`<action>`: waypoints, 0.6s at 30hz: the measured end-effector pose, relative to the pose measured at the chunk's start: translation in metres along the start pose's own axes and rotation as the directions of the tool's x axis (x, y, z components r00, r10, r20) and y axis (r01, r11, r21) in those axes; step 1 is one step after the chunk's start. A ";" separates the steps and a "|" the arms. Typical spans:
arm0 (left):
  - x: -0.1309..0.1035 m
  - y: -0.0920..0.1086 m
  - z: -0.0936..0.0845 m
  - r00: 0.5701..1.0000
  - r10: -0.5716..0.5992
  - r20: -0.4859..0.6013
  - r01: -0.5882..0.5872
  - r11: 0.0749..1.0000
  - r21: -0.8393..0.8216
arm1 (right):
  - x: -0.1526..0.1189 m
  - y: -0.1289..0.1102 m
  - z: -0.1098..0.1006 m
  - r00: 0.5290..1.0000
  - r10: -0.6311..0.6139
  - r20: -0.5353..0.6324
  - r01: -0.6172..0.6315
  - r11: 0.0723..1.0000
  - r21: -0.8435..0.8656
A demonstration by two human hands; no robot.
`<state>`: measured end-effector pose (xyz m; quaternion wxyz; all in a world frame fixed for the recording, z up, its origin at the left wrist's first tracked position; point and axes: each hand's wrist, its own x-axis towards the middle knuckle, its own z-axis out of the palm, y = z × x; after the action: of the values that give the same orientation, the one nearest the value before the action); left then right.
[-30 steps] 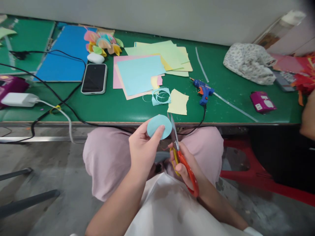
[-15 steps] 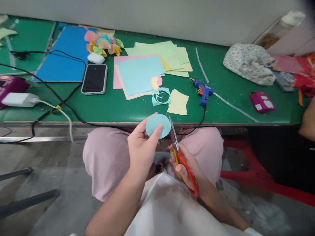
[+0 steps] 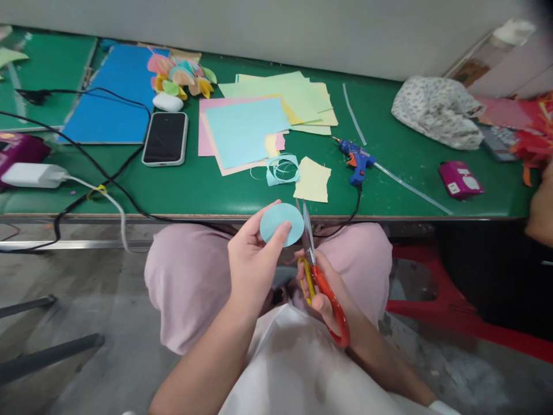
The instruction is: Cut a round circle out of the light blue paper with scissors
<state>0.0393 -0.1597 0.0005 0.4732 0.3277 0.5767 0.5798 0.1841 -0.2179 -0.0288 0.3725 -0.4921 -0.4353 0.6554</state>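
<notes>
A light blue paper disc (image 3: 276, 223) is pinched in my left hand (image 3: 254, 259), thumb on top, over my lap near the table edge. My right hand (image 3: 330, 288) holds scissors (image 3: 325, 283) with red and yellow handles. Their blades point up toward the table, slightly parted, at the disc's right edge. Beyond the disc, curled light blue paper strips (image 3: 283, 170) lie on the green table (image 3: 216, 196), beside a torn pale yellow piece (image 3: 313, 180).
Coloured sheets (image 3: 246, 129) lie mid-table, with a phone (image 3: 165, 138) and paper petals (image 3: 184, 75) to their left. A blue glue gun (image 3: 358, 160), purple box (image 3: 461, 180) and cloth bundle (image 3: 436, 112) are on the right. Another person's arm (image 3: 542, 204) shows at far right.
My left hand and the paper disc have shifted slightly right and a little down. The scissor blades have opened somewhat wider.
</notes>
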 end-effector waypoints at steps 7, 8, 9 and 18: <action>0.000 -0.001 0.000 1.000 0.008 -0.011 -0.008 0.999 0.035 | -0.002 -0.002 0.001 1.000 0.004 -0.028 -0.004 1.000 0.019; 0.000 -0.001 0.000 1.000 0.010 -0.013 -0.009 1.000 0.030 | -0.002 -0.002 0.002 1.000 0.005 -0.029 -0.005 1.000 0.014; 0.000 -0.001 0.001 1.000 0.013 -0.014 -0.012 1.000 0.026 | -0.003 -0.003 0.002 1.000 0.007 -0.028 -0.006 1.000 0.009; -0.001 0.000 0.000 1.000 0.011 -0.012 -0.011 1.000 0.011 | -0.003 -0.002 0.001 1.000 0.005 0.000 -0.005 1.000 0.002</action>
<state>0.0399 -0.1608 0.0009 0.4647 0.3301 0.5807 0.5813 0.1835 -0.2200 -0.0258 0.3714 -0.4929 -0.4335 0.6567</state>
